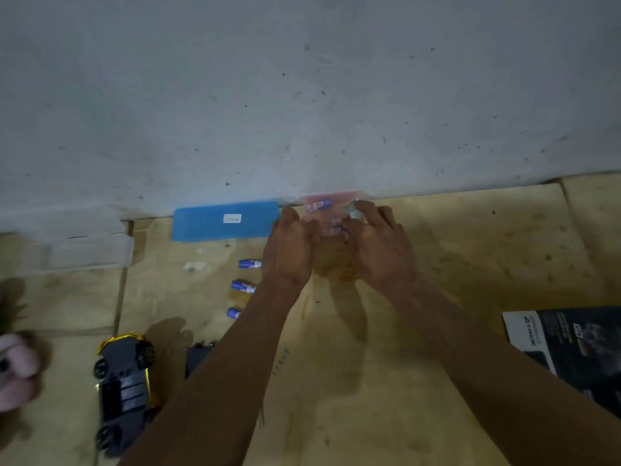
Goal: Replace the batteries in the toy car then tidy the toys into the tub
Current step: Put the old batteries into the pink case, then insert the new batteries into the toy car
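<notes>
both hands (336,243) gripping battery pack (327,210), upturned toy car (124,388)

I'm seeing a bright blue lid (225,222) with a small white label by the grey, dark-speckled wall (302,95). The battery pack (327,210) reads pale pink, with blue-and-white cells showing through. Three loose batteries (250,264) are blue and white on the tan, stained floor (470,247). The toy car (124,388) shows a black underside trimmed in shiny gold. A pink soft toy (15,371) far left, a black-and-white box (571,348) right.
</notes>
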A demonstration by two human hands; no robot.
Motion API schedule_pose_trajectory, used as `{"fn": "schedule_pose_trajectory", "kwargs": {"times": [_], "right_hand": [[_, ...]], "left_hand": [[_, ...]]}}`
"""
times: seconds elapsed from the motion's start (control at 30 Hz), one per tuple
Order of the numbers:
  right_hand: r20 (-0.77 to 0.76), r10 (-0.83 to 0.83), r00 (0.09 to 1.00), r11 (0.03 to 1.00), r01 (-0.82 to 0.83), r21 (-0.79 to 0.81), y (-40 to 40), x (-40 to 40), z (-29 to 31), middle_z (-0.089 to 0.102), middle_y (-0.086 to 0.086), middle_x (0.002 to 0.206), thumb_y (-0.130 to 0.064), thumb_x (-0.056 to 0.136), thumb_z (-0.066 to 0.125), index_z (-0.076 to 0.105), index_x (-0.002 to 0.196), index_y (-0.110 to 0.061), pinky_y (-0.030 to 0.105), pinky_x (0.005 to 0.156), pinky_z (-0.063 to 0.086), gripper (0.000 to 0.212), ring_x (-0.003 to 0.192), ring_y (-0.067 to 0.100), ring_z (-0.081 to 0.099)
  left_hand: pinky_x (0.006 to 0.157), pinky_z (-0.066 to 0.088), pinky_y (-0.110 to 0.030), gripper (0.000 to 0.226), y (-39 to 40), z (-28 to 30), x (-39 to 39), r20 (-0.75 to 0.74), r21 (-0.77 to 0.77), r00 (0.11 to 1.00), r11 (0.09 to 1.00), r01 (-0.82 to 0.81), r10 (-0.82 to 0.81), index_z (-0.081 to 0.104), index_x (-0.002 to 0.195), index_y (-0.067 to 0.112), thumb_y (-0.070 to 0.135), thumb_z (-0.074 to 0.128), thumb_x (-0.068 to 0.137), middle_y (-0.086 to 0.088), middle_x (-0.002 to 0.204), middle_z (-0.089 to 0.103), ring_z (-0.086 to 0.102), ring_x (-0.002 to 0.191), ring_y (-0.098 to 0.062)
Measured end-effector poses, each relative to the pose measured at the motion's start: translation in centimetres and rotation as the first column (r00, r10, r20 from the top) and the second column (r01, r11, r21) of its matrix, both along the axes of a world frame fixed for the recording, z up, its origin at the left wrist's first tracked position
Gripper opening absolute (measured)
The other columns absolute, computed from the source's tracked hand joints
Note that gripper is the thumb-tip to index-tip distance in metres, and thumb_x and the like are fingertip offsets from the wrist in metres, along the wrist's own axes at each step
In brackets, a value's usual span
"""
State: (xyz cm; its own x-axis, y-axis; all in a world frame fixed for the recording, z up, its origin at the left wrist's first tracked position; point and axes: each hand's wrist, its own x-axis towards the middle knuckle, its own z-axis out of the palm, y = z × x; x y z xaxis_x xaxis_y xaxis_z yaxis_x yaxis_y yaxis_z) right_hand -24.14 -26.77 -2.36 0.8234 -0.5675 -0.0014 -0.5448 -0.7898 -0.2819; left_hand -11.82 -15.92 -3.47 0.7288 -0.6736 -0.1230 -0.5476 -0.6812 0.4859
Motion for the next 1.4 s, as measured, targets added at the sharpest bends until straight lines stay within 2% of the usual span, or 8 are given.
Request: {"fn": "schedule_pose_trajectory", "kwargs": {"times": [0.13,0.23,0.37,0.57,0.7,0.87,1.13,1.4], "right_hand": [[-0.112,-0.002,0.994,0.998,0.008,0.055,0.2,0.2,1.0,0.034,0.003,0.154,-0.022,0.093,0.062,0.054,0.136,-0.024,0.047,0.104,0.041,0.044,0.138,0.031,0.031],[-0.146,0.000,0.989,0.999,0.006,0.039,0.8,0.2,1.8,0.036,0.007,0.153,-0.019,0.084,0.071,0.053,0.137,-0.020,0.049,0.102,0.044,0.056,0.137,0.034,0.032],[0.124,-0.124,0.984,0.987,0.110,0.114,4.9,0.3,1.9,0.055,0.017,0.136,-0.019,0.090,0.065,0.061,0.128,-0.012,0.048,0.097,0.051,0.039,0.124,0.037,0.049],[0.237,-0.061,0.970,0.966,-0.003,0.260,15.5,2.4,1.7,0.056,0.009,0.129,-0.027,0.095,0.056,0.061,0.125,-0.015,0.041,0.091,0.053,0.032,0.119,0.030,0.051],[0.163,-0.022,0.986,0.980,-0.011,0.200,19.1,4.5,0.4,0.043,0.011,0.146,-0.046,0.093,0.050,0.053,0.138,-0.019,0.046,0.102,0.047,0.052,0.132,0.034,0.042],[0.002,0.001,1.000,0.992,-0.002,0.125,19.3,6.6,-2.1,0.018,0.014,0.163,-0.066,0.089,0.052,0.037,0.151,-0.026,0.049,0.117,0.026,0.075,0.150,0.036,0.015],[0.005,0.081,0.997,0.997,-0.081,0.013,18.6,7.6,-3.8,0.049,0.014,0.139,-0.044,0.094,0.057,0.052,0.138,-0.013,0.044,0.109,0.033,0.054,0.127,0.035,0.042],[0.124,0.127,0.984,0.990,-0.118,-0.076,17.9,8.6,-4.7,0.055,0.016,0.111,-0.039,0.095,0.047,0.059,0.122,-0.009,0.045,0.086,0.045,0.042,0.101,0.035,0.047]], "left_hand": [[0.090,0.051,-0.036,0.042,1.7,2.5,0.0,-0.008,0.142,0.981,0.971,0.191,-0.192,0.053,0.140,0.021,0.012,0.057,0.098,-0.010,0.121,0.047,0.055,0.107,-0.027],[0.091,0.050,-0.039,0.048,4.3,3.5,0.1,-0.033,0.048,0.972,0.971,0.232,-0.231,0.053,0.143,0.021,0.008,0.057,0.097,-0.013,0.132,0.048,0.058,0.110,-0.032],[0.086,0.050,-0.034,0.039,9.0,5.2,0.0,0.020,-0.094,0.985,0.981,0.173,-0.171,0.058,0.138,0.014,0.011,0.056,0.099,-0.013,0.129,0.053,0.062,0.101,-0.029],[0.085,0.055,-0.039,0.039,20.9,5.7,-0.9,0.064,-0.237,0.997,0.971,-0.036,0.053,0.065,0.129,0.010,0.007,0.070,0.091,-0.012,0.119,0.057,0.061,0.103,-0.028],[0.092,0.054,-0.048,0.043,28.9,5.0,-1.8,0.125,-0.222,0.975,0.963,-0.156,0.186,0.064,0.129,0.009,0.029,0.066,0.091,-0.014,0.126,0.056,0.056,0.115,-0.030],[0.099,0.049,-0.055,0.083,34.0,3.8,-1.7,0.079,-0.218,0.967,0.951,-0.221,0.243,0.047,0.145,0.011,0.059,0.061,0.079,-0.015,0.142,0.041,0.044,0.131,-0.037],[0.110,0.038,-0.057,0.111,35.3,2.3,-0.8,-0.123,-0.055,0.966,0.971,-0.235,0.227,0.009,0.158,0.035,0.086,0.052,0.069,-0.012,0.161,0.021,0.030,0.143,-0.032],[0.104,0.037,-0.056,0.111,35.3,1.0,-0.7,-0.074,-0.067,0.968,0.968,-0.244,0.239,0.010,0.159,0.031,0.080,0.055,0.070,-0.009,0.155,0.029,0.037,0.136,-0.030]]}}
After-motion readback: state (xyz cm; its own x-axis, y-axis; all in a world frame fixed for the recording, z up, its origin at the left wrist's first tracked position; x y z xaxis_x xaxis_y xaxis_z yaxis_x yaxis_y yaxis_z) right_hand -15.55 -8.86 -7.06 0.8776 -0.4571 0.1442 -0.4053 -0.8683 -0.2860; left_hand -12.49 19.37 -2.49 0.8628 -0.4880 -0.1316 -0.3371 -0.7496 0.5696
